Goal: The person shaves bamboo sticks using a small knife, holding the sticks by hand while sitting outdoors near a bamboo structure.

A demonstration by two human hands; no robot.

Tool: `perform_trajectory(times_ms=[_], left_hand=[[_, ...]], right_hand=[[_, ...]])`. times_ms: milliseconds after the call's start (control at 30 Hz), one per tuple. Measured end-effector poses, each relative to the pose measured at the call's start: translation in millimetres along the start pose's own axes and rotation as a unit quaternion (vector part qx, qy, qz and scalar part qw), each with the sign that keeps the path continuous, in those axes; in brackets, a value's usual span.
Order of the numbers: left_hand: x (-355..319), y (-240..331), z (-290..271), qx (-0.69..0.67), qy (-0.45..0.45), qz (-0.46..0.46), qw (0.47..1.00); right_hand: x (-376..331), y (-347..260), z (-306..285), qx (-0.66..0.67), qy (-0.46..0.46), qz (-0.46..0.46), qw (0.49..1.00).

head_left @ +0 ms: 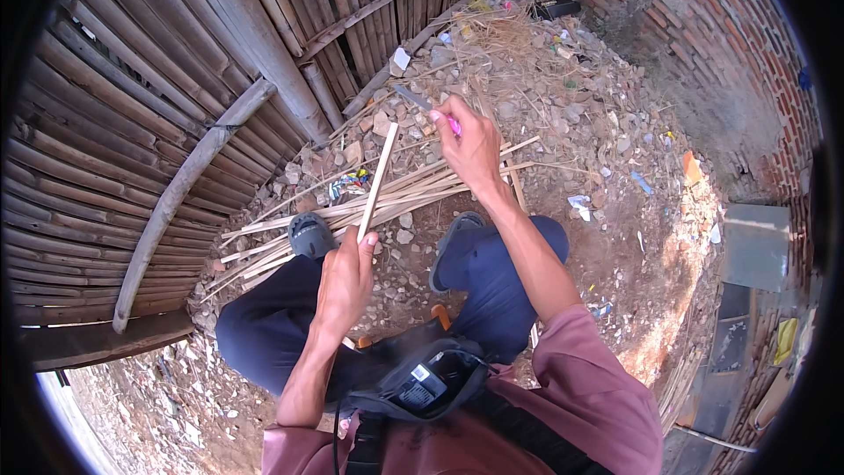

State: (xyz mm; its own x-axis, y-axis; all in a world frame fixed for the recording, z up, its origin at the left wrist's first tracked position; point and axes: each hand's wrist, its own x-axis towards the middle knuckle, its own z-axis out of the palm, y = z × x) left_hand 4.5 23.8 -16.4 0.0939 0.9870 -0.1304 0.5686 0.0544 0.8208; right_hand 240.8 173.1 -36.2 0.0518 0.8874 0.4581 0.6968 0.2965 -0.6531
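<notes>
My left hand [345,283] is closed round the lower end of a pale, flat bamboo strip [381,174], which stands up at a slant away from me. Farther off and to the right, my right hand [472,142] grips a knife [413,98] by its pink handle. The blade points to the far left and is apart from the strip. On the ground beyond my feet lies a loose bundle of similar bamboo strips [422,191]. One sandalled foot [310,234] rests at the bundle's near edge.
A bamboo wall [132,123] with a bent pole [180,185] rises on the left. A brick wall [703,44] stands at the far right. Rubble and litter [580,105] cover the ground between them. A dark bag [431,378] hangs open at my waist.
</notes>
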Motion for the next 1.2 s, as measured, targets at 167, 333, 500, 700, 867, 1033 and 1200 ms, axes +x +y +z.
perform_trajectory(times_ms=[167,333,500,700,867,1033,1200], left_hand=[[2,7,-8,-0.065,-0.014,-0.007,0.998],[6,-17,-9,-0.124,-0.067,-0.048,0.989],[6,-15,-7,-0.115,-0.086,-0.024,0.989],[1,-5,-13,-0.095,-0.138,-0.013,0.986],[1,-5,-10,-0.095,-0.141,-0.005,0.985],[2,-9,-7,-0.088,-0.133,0.029,0.987],[4,-20,-1,-0.113,-0.163,0.026,0.980]], right_hand=[[3,28,-21,0.167,0.071,0.079,0.980],[-14,7,-6,0.319,-0.122,0.168,0.925],[-27,-13,13,0.353,-0.231,0.153,0.894],[-26,-16,5,0.426,-0.247,0.207,0.845],[-24,-18,3,0.424,-0.259,0.207,0.843],[-25,-8,2,0.407,-0.276,0.211,0.845],[-26,-10,3,0.417,-0.264,0.224,0.840]])
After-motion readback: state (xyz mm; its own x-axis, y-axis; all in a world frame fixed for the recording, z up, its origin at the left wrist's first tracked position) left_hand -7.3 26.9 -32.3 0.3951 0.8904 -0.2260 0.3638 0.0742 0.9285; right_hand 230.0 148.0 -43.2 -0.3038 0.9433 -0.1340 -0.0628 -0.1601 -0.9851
